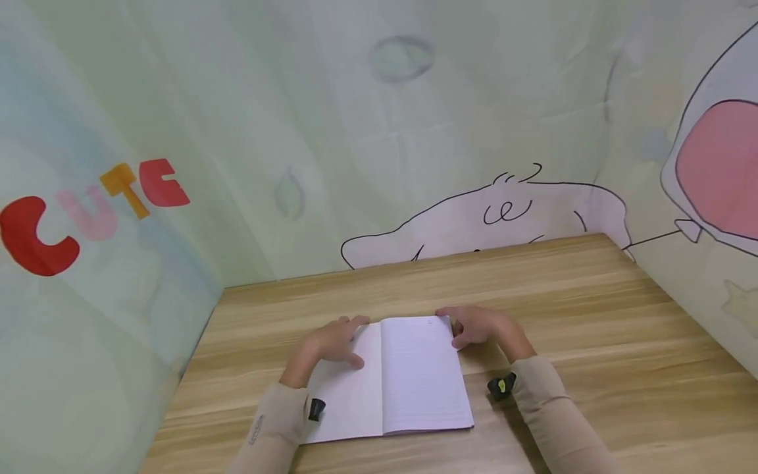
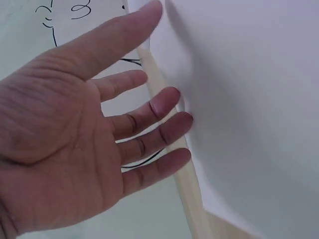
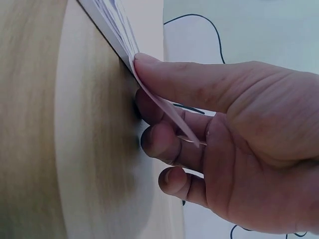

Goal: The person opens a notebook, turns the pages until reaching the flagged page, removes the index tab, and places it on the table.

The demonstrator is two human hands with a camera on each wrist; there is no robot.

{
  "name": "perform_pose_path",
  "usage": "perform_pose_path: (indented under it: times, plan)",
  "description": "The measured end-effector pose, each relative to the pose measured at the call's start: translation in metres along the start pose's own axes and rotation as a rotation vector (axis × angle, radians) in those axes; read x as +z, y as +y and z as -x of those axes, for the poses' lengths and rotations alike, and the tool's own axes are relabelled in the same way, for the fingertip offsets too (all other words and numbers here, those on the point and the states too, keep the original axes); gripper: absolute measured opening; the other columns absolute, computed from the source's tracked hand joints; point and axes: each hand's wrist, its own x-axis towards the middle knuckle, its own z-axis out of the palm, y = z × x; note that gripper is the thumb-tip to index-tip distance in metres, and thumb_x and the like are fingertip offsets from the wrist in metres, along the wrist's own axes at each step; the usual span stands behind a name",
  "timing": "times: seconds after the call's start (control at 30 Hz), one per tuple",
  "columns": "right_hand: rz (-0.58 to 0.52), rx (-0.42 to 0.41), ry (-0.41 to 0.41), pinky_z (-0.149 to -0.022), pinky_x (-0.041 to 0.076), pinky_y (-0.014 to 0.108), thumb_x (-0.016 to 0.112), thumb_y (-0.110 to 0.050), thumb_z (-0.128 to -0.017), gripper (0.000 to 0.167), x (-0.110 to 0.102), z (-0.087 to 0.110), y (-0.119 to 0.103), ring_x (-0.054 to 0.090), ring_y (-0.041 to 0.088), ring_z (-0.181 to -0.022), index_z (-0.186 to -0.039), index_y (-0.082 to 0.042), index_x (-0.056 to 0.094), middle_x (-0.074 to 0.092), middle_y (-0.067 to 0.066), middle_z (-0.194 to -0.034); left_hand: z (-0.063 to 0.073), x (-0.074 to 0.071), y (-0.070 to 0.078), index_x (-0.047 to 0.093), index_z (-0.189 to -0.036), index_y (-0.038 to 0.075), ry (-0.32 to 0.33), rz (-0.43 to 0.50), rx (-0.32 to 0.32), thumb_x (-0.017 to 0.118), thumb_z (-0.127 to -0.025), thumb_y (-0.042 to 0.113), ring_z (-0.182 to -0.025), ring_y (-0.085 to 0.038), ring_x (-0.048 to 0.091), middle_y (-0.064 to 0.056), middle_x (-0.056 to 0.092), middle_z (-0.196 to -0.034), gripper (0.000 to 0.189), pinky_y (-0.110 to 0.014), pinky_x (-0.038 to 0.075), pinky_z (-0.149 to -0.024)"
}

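An open notebook (image 1: 419, 378) lies on the table, with a blank left page (image 1: 349, 405) and a lined right page. My left hand (image 1: 333, 341) rests at the upper part of the left page, thumb over the paper. In the left wrist view, its fingers (image 2: 164, 132) are spread and fairly straight along the page's edge. At the upper right corner is my right hand (image 1: 478, 324). The right wrist view shows a page edge (image 3: 172, 114) pinched between its thumb and curled fingers, while the other sheets lie beneath.
The wooden table (image 1: 592, 329) extends on both sides of the notebook and behind it. Printed cloth walls (image 1: 331, 131) stand along its back, left and right edges. Dark devices sit at both wrists, one a black clip (image 1: 502, 386) on the right sleeve.
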Motion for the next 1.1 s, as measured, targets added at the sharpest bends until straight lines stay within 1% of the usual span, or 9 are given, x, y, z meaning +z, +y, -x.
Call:
perform_pose_path:
  times: [0.1, 0.2, 0.3, 0.4, 0.5, 0.6, 0.83, 1.0, 1.1]
  plan:
    - [-0.004, -0.004, 0.003, -0.073, 0.045, 0.033, 0.074, -0.004, -0.087, 0.064, 0.001, 0.0, 0.0, 0.053, 0.018, -0.079, -0.146, -0.006, 0.047, 0.057, 0.004, -0.088, -0.011, 0.001, 0.004, 0.04, -0.152, 0.012, -0.006, 0.041, 0.064, 0.086, -0.08, 0.025, -0.104, -0.024, 0.055, -0.011, 0.058, -0.114, 0.086, -0.046, 0.046, -0.094]
    - [-0.015, 0.016, -0.002, -0.073, 0.045, 0.033, 0.075, -0.005, -0.087, 0.065, 0.002, -0.001, 0.001, 0.053, 0.018, -0.079, -0.146, -0.008, 0.047, 0.057, 0.004, -0.088, -0.021, 0.004, 0.008, 0.042, -0.151, 0.013, -0.009, 0.049, 0.123, 0.085, -0.081, 0.028, -0.099, -0.023, 0.053, -0.009, 0.055, -0.11, 0.084, -0.046, 0.047, -0.09]
    - [-0.018, 0.049, -0.011, -0.07, 0.044, 0.032, 0.075, -0.007, -0.088, 0.067, 0.002, -0.003, 0.001, 0.053, 0.017, -0.077, -0.148, -0.01, 0.046, 0.058, 0.003, -0.087, -0.029, 0.007, 0.011, 0.046, -0.15, 0.014, 0.019, 0.043, 0.164, 0.084, -0.082, 0.031, -0.111, -0.027, 0.051, -0.013, 0.052, -0.123, 0.08, -0.049, 0.045, -0.096]
    - [-0.025, 0.081, -0.016, -0.066, 0.044, 0.031, 0.076, -0.008, -0.088, 0.068, 0.002, -0.005, 0.002, 0.054, 0.017, -0.074, -0.149, -0.012, 0.046, 0.059, 0.003, -0.085, -0.036, 0.009, 0.013, 0.048, -0.149, 0.014, 0.054, 0.05, 0.196, 0.084, -0.082, 0.03, -0.123, -0.033, 0.047, -0.015, 0.046, -0.136, 0.078, -0.053, 0.041, -0.103]
    - [-0.03, 0.092, -0.013, -0.066, 0.043, 0.031, 0.076, -0.008, -0.088, 0.067, 0.001, -0.005, 0.002, 0.054, 0.017, -0.074, -0.148, -0.013, 0.047, 0.059, 0.003, -0.085, -0.042, 0.01, 0.014, 0.048, -0.148, 0.012, 0.06, 0.059, 0.224, 0.084, -0.082, 0.029, -0.127, -0.034, 0.046, -0.015, 0.045, -0.139, 0.077, -0.052, 0.038, -0.106]
    - [-0.033, 0.095, -0.009, -0.066, 0.043, 0.031, 0.076, -0.008, -0.088, 0.067, 0.001, -0.005, 0.004, 0.054, 0.017, -0.075, -0.148, -0.014, 0.047, 0.059, 0.003, -0.086, -0.047, 0.011, 0.016, 0.049, -0.148, 0.011, 0.049, 0.045, 0.24, 0.084, -0.083, 0.029, -0.125, -0.033, 0.046, -0.015, 0.046, -0.136, 0.076, -0.052, 0.039, -0.105]
    - [-0.037, 0.085, 0.0, -0.067, 0.044, 0.032, 0.077, -0.01, -0.088, 0.067, 0.003, -0.006, 0.006, 0.055, 0.017, -0.075, -0.148, -0.015, 0.048, 0.059, 0.002, -0.086, -0.047, 0.013, 0.014, 0.055, -0.143, 0.014, 0.052, 0.039, 0.262, 0.084, -0.083, 0.028, -0.124, -0.032, 0.047, -0.014, 0.049, -0.133, 0.069, -0.051, 0.039, -0.105]
    - [-0.033, 0.033, 0.01, -0.069, 0.044, 0.032, 0.076, -0.007, -0.088, 0.065, 0.004, -0.006, 0.01, 0.053, 0.017, -0.076, -0.146, -0.012, 0.048, 0.057, 0.003, -0.085, -0.046, 0.012, 0.015, 0.054, -0.144, 0.014, 0.038, 0.063, 0.254, 0.083, -0.083, 0.03, -0.123, -0.03, 0.047, -0.013, 0.05, -0.132, 0.069, -0.05, 0.039, -0.105]
    - [-0.039, 0.021, 0.016, -0.069, 0.043, 0.032, 0.076, -0.006, -0.088, 0.064, 0.004, -0.006, 0.012, 0.052, 0.017, -0.075, -0.146, -0.012, 0.049, 0.057, 0.002, -0.084, -0.046, 0.012, 0.016, 0.054, -0.145, 0.014, 0.037, 0.068, 0.246, 0.083, -0.083, 0.03, -0.122, -0.029, 0.047, -0.012, 0.05, -0.13, 0.069, -0.05, 0.039, -0.104]
